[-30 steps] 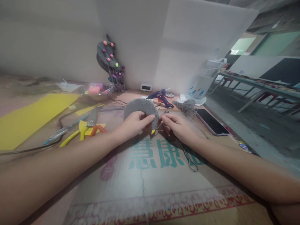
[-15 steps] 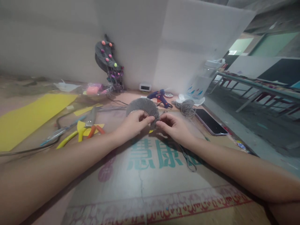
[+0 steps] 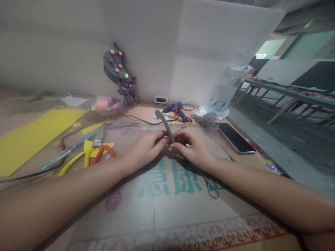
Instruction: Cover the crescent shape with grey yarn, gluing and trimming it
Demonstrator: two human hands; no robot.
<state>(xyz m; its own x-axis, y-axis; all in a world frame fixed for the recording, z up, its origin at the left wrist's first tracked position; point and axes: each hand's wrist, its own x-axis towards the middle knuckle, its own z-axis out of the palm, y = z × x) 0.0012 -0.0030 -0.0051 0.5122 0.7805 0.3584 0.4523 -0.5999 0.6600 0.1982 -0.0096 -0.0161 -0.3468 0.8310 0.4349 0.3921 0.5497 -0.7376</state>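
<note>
A grey yarn-wrapped crescent (image 3: 165, 124) stands up between my hands, turned nearly edge-on above the cardboard sheet (image 3: 125, 216). My left hand (image 3: 148, 148) is closed on its lower end from the left, thumb and fingers pinching. My right hand (image 3: 192, 148) pinches at the same end from the right; its fingertips touch the edge. Below the right wrist a loop of grey yarn (image 3: 213, 191) lies on the cardboard. Whether that strand runs up into my fingers is hidden.
Pliers (image 3: 98, 139) with yellow and orange handles lie left, near yellow paper (image 3: 39, 139). Behind the crescent are a blue glue gun (image 3: 178, 111) and a small white clock (image 3: 161, 99). A grey yarn bundle (image 3: 208, 122), phone (image 3: 235, 137) and water bottle (image 3: 221, 92) sit right.
The crescent has turned from showing its broad face to nearly edge-on. Both hands stay at its lower end, and the view has shifted slightly.
</note>
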